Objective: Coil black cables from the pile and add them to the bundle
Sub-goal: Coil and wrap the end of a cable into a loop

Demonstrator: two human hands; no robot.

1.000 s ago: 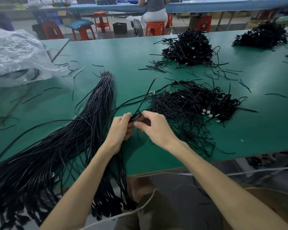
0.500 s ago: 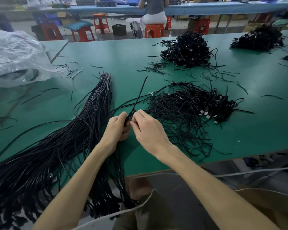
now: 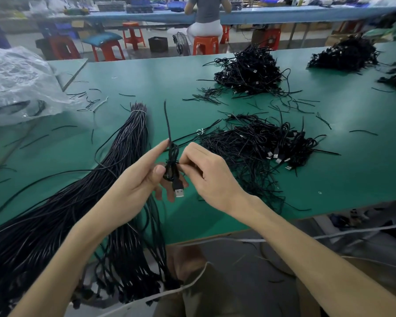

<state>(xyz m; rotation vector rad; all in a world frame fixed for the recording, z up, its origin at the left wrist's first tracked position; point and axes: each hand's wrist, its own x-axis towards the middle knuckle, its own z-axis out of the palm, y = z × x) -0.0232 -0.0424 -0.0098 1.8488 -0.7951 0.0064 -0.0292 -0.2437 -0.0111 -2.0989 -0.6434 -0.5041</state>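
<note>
A small coiled black cable (image 3: 172,163) with a silver USB plug (image 3: 179,192) hanging at its bottom sits between both hands above the green table (image 3: 352,179). My left hand (image 3: 142,181) holds the coil, thumb against it and forefinger stretched up. My right hand (image 3: 206,172) pinches the coil from the right. One loose end of the cable sticks straight up. A long bundle of straight black cables (image 3: 124,161), tied with a white band at its far tip, lies to the left and spills over the table's near edge. The pile of coiled cables (image 3: 261,147) lies just right of my hands.
Two more black cable piles (image 3: 249,69) (image 3: 345,53) lie farther back on the table. Short cable scraps are scattered over the surface. A crumpled clear plastic bag (image 3: 16,85) sits far left. Beyond the table, a person sits on an orange stool (image 3: 205,43).
My hands have lifted and spread slightly apart. The coil now shows between them with its USB plug hanging down, and the free end has swung from a rightward tilt to upright.
</note>
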